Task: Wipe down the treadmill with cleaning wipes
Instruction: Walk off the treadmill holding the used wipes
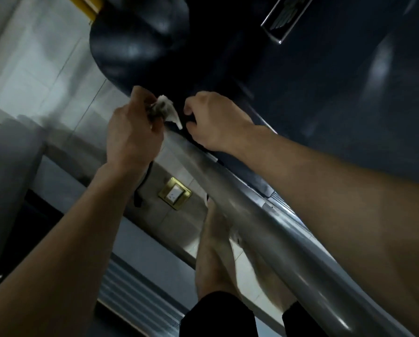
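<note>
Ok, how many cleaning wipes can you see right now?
1: a crumpled white wipe gripped in the left hand, beside the treadmill's grey side rail. None shows in the right hand; others may be hidden.

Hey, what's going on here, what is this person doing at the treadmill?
A person leans over a treadmill in dim light. The left hand grips a crumpled white wipe where the silver side rail meets the dark front cover. The right hand is just beside it, fingers curled at the machine's dark edge; whether it holds anything is unclear. A bare foot stands on the floor next to the rail.
</note>
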`<state>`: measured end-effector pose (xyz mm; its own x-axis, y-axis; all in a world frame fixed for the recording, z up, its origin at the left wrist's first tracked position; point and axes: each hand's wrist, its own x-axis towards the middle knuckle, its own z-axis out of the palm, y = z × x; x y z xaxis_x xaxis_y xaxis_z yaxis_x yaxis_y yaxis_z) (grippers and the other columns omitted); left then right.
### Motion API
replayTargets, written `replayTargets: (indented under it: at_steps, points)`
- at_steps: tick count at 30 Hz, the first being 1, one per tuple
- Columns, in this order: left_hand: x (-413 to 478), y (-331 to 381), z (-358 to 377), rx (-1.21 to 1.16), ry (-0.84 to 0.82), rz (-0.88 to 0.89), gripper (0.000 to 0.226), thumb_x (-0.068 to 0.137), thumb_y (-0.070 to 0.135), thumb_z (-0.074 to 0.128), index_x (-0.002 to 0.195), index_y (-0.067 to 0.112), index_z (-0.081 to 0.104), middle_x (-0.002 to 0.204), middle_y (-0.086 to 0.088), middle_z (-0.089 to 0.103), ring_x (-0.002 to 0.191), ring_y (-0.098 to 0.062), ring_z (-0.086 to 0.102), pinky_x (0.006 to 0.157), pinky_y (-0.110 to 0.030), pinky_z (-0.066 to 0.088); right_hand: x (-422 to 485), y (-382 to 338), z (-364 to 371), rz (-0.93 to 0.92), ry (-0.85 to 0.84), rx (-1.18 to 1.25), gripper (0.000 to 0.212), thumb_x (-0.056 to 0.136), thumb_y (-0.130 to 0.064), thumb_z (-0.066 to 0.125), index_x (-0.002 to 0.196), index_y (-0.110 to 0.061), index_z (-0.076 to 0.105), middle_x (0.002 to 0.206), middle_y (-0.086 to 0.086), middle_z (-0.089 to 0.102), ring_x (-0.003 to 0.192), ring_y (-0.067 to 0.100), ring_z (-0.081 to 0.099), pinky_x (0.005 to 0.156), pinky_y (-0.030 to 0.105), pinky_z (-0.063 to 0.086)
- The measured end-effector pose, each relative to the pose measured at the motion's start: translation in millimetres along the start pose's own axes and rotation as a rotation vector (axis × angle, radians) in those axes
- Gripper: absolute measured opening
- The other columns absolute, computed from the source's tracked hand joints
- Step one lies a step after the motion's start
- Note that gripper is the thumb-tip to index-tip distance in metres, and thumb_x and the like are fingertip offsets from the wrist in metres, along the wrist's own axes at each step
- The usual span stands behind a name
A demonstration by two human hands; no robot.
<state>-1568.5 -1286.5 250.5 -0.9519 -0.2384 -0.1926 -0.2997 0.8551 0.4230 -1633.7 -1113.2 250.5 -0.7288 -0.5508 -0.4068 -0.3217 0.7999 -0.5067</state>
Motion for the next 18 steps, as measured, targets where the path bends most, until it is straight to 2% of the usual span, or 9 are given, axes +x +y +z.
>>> replayTargets:
  at_steps: [3,7,11,13,18]
  points:
    - [-26,-25,-1,-0.039,-0.015,-0.06,0.029,0.106,0.019,0.064,0.133,0.015,0.056,0.12,-0.014,0.075,0.097,-0.023,0.07,0.077,-0.035,0.053,-6,-21,16,-0.03,-0.048,-0.016,0.031,0.105,-0.024,0.058,0.134,-0.014,0.063,0.135,0.006,0.06,0.12,0.026,0.061,0.099,0.037,0.052]
    - [-61,-59,5,0.022,0.003,-0.113,0.027,0.105,0.02,0.063,0.13,0.015,0.056,0.117,-0.014,0.076,0.089,-0.024,0.065,0.074,-0.042,0.054,-9,-52,38,-0.101,-0.09,-0.094,0.031,0.104,-0.014,0.055,0.134,-0.012,0.063,0.135,0.008,0.061,0.12,0.027,0.064,0.1,0.04,0.056]
    - [-88,-96,12,0.088,0.003,-0.14,0.024,0.1,0.022,0.064,0.122,0.018,0.056,0.107,-0.015,0.075,0.091,-0.04,0.069,0.075,-0.051,0.056,-12,-86,57,-0.128,-0.112,-0.179,0.028,0.105,-0.015,0.055,0.13,-0.011,0.066,0.133,0.011,0.064,0.118,0.029,0.066,0.094,0.039,0.057]
    - [-99,-114,15,0.13,0.001,-0.175,0.023,0.097,0.023,0.066,0.117,0.018,0.056,0.101,-0.016,0.073,0.089,-0.042,0.067,0.07,-0.049,0.053,-20,-102,72,-0.159,-0.116,-0.263,0.023,0.102,-0.014,0.056,0.122,-0.011,0.067,0.127,0.012,0.065,0.115,0.032,0.066,0.09,0.04,0.055]
    - [-131,-146,28,0.166,-0.036,-0.338,0.025,0.089,0.019,0.071,0.111,0.016,0.059,0.099,-0.012,0.069,0.089,-0.039,0.064,0.066,-0.041,0.041,-65,-120,131,-0.319,-0.175,-0.423,0.031,0.096,-0.009,0.052,0.126,-0.011,0.059,0.125,0.012,0.059,0.112,0.031,0.06,0.091,0.043,0.048]
